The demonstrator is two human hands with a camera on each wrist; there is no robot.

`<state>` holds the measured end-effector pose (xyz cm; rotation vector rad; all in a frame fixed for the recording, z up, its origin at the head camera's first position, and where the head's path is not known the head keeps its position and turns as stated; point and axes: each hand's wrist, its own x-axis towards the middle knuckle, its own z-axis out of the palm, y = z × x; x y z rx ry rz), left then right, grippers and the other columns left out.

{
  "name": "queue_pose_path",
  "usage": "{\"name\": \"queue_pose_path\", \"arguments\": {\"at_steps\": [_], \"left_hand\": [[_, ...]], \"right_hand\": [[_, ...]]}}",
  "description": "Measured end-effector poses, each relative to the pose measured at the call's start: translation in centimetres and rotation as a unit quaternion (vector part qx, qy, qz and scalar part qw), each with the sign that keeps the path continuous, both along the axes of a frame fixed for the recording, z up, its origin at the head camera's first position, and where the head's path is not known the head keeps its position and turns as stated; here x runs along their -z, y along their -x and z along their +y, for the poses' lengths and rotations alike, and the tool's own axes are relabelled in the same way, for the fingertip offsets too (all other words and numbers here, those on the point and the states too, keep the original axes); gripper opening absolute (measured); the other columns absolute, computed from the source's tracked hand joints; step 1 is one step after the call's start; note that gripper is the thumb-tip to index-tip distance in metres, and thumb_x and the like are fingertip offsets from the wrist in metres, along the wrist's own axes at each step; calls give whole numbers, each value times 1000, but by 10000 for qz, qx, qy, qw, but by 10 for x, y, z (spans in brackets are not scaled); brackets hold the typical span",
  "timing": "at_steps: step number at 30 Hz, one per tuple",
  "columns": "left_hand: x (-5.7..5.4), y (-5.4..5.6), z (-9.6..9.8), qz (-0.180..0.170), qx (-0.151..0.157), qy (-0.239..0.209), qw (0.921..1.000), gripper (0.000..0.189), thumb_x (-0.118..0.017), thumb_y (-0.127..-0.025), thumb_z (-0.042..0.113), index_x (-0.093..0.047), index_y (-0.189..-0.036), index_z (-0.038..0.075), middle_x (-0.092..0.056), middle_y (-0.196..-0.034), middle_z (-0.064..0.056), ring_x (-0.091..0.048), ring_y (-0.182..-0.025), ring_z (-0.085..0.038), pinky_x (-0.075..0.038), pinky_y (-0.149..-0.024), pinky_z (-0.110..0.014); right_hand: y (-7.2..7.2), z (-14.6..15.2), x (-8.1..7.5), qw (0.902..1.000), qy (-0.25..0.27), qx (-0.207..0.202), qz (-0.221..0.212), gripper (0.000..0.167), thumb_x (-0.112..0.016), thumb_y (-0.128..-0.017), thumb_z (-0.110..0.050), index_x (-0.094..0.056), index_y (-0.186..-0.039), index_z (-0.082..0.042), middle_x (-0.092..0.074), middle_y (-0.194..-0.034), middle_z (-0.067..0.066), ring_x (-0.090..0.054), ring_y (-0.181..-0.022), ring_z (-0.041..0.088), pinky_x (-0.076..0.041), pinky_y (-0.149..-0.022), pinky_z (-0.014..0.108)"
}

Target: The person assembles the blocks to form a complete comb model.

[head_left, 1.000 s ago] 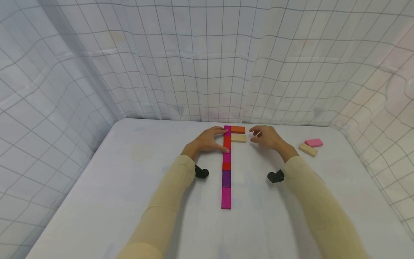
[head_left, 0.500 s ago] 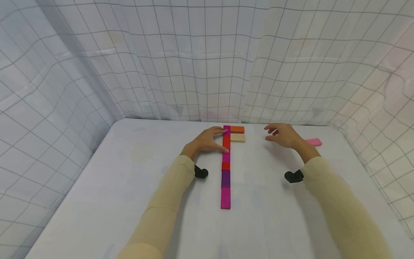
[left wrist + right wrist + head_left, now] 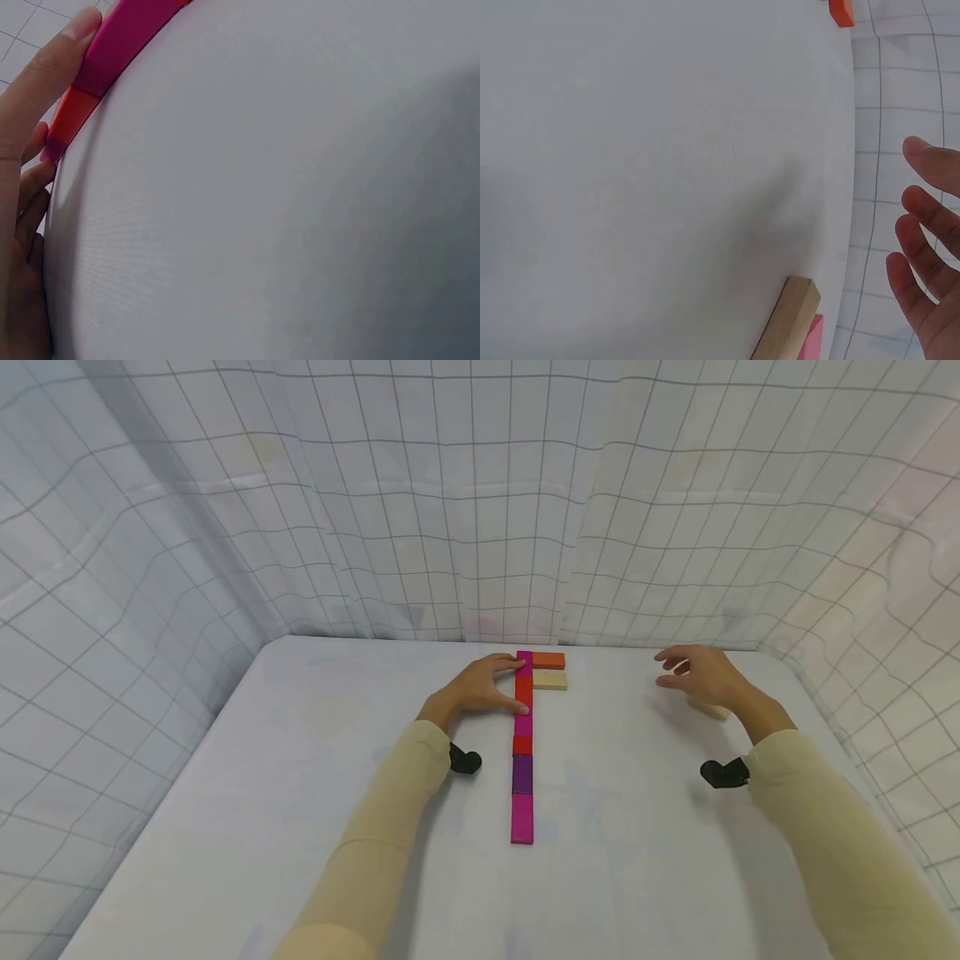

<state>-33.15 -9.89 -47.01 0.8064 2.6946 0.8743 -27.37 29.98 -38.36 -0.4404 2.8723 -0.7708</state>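
A straight row of flat blocks runs down the table, with a magenta block (image 3: 522,818) at its near end, then a purple block (image 3: 522,774) and a small red block (image 3: 522,745). My left hand (image 3: 480,683) rests its fingertips on the row's far end and its thumb on another magenta block (image 3: 120,45). Beside the far end lie an orange block (image 3: 549,661) and a plain wooden block (image 3: 550,681). Over to the right, my right hand (image 3: 697,675) hovers with loosely bent fingers and holds nothing. Below it lies a loose wooden block (image 3: 787,322), partly covered in the head view.
A pink block (image 3: 812,339) lies against the loose wooden one; in the head view the right hand hides it. The white table (image 3: 360,827) ends at a hanging grid-patterned cloth (image 3: 420,510) behind and at the sides. Black wrist mounts (image 3: 724,773) stick out from the sleeves.
My right hand has moved right, from near the orange and wooden blocks at the row's far end to above the loose blocks. The left hand has stayed on the row.
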Motion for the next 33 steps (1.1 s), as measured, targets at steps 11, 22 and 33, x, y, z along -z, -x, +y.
{"name": "queue_pose_path", "arguments": {"at_steps": [11, 22, 33], "left_hand": [[0, 0, 0, -10, -33, -48, 10000, 92, -84, -78, 55, -49, -157, 25, -40, -161, -3, -31, -149, -24, -26, -122, -49], [0, 1, 1, 1, -8, -31, 10000, 92, -85, -78, 54, -48, -157, 24, -40, -161, -3, -31, -149, -24, -25, -122, -48], [-1, -1, 1, 21, 9, -70, 10000, 91, -85, -79, 52, -48, -157, 23, -40, -161, -3, -31, -149, -23, -24, -123, -45]], "right_hand": [[-12, 46, 11, 9990, -199, 391, -41, 50, -73, -99, -26, -61, -136, 5, -63, -126, 27, -60, -117, 44, -51, -91, 54], [-28, 85, 36, 9958, -101, 851, -333, 58, -75, -96, -33, -60, -136, 6, -62, -130, 30, -58, -116, 45, -48, -80, 39], [-33, 89, 56, 9907, 274, 1147, -674, 57, -72, -97, -24, -50, -138, 9, -51, -134, 35, -49, -120, 50, -45, -95, 58]]}}
